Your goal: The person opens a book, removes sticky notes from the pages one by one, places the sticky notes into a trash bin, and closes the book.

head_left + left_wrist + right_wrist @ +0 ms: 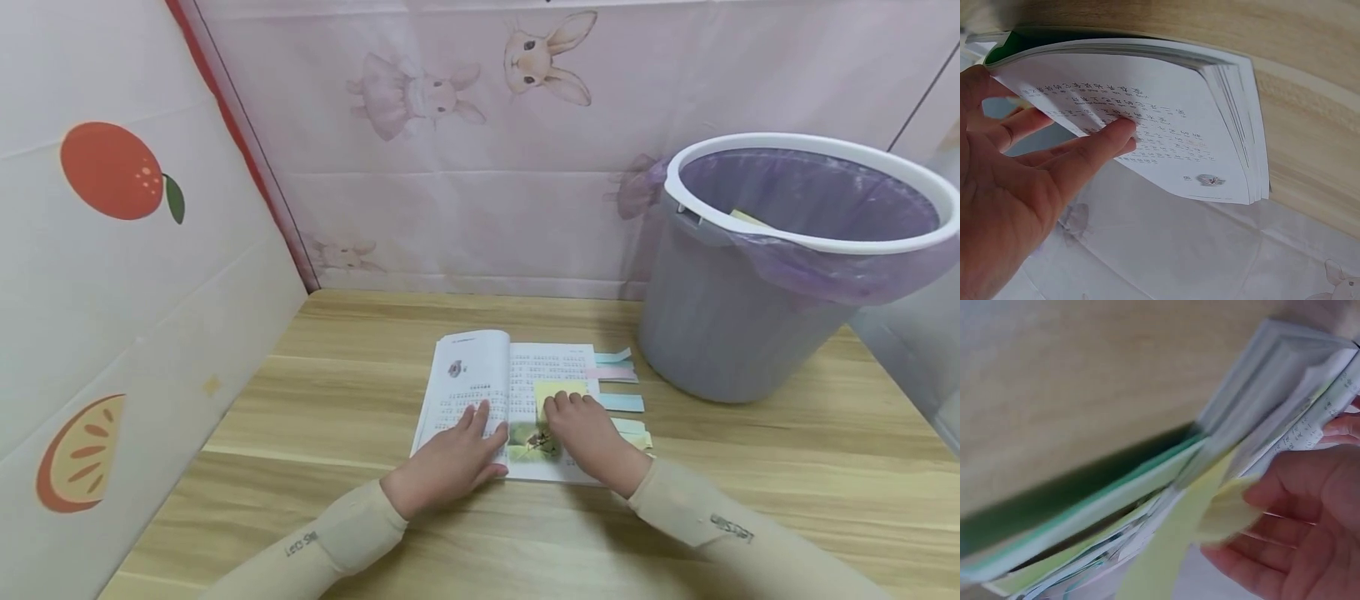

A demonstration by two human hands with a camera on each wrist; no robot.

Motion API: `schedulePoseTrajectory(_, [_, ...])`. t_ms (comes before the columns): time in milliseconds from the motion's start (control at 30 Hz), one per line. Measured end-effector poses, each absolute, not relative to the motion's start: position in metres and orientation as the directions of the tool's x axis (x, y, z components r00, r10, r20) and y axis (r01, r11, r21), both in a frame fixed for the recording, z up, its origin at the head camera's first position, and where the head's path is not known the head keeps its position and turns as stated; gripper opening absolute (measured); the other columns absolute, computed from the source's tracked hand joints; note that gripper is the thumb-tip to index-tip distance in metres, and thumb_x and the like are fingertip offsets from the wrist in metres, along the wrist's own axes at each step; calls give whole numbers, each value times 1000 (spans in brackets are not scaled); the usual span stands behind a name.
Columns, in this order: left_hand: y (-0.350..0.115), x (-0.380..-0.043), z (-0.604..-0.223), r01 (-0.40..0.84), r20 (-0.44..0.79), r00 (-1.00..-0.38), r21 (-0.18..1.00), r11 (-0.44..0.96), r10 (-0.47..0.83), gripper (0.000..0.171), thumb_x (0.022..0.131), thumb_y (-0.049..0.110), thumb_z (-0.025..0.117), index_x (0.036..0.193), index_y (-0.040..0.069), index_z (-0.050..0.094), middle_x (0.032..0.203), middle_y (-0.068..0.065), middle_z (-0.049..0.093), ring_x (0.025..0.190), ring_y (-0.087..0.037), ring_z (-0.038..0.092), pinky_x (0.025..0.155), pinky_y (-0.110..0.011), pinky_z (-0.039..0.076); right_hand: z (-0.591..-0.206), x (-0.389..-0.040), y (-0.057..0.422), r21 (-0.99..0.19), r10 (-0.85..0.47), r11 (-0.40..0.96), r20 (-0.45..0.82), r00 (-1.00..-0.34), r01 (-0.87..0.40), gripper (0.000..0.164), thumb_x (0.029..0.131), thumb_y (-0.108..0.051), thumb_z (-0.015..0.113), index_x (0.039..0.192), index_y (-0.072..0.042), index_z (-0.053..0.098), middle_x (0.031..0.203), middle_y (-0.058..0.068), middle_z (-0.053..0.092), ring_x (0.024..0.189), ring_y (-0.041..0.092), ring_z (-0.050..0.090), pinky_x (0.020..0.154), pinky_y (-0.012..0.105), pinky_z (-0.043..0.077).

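Note:
An open book (468,358) lies on the wooden table, with printed text on both pages and a green insect picture (525,446) low on the right page. My left hand (450,462) rests on the left page with its fingers extended; the left wrist view shows its fingertips (1124,128) against the paper. Over the right page, my right hand (596,435) pinches a yellow sticky note (550,390). In the right wrist view that note (1232,515) is between thumb and fingers. Several blue, pink and yellow sticky tabs (621,403) jut from the book's right edge.
A grey bin (720,325) with a white rim and a purple liner stands at the right back of the table. Inside it shows a bit of yellow paper (747,218). Printed cloth walls (450,225) border the table at the back and left.

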State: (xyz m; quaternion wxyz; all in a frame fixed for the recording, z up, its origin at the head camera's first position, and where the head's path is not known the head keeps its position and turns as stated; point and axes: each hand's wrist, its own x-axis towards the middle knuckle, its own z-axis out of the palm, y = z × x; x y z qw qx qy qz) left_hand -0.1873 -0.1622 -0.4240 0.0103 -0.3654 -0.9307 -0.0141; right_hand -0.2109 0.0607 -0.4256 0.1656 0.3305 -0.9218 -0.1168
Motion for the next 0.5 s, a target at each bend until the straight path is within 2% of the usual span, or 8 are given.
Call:
schedulePoseTrajectory(233, [-161, -188, -423, 689, 36, -724, 9, 724, 689, 52, 97, 46, 51, 134, 9, 50, 137, -32, 44, 121, -47, 51, 77, -48, 56, -421, -217, 56, 269, -629, 775, 244, -739, -571, 17, 75, 2, 75, 82, 0, 60, 67, 8, 58, 54, 17, 54, 47, 28, 46])
schedulePoseTrajectory(333, [-161, -188, -422, 690, 37, -724, 9, 724, 689, 52, 97, 46, 51, 134, 9, 50, 137, -33, 44, 121, -47, 51, 77, -48, 56, -415, -218, 57, 216, -598, 801, 254, -761, -558, 17, 75, 6, 73, 77, 0, 58, 64, 8, 58, 49, 15, 51, 44, 29, 44])
schedulePoseTrajectory(500, [-162, -187, -422, 693, 39, -721, 0, 721, 692, 52, 97, 46, 51, 133, 9, 50, 136, -33, 45, 120, -47, 51, 78, -48, 56, -412, -221, 62, 141, -525, 851, 247, -814, -506, 12, 80, 7, 69, 82, 2, 58, 67, 11, 63, 46, 14, 47, 39, 30, 44])
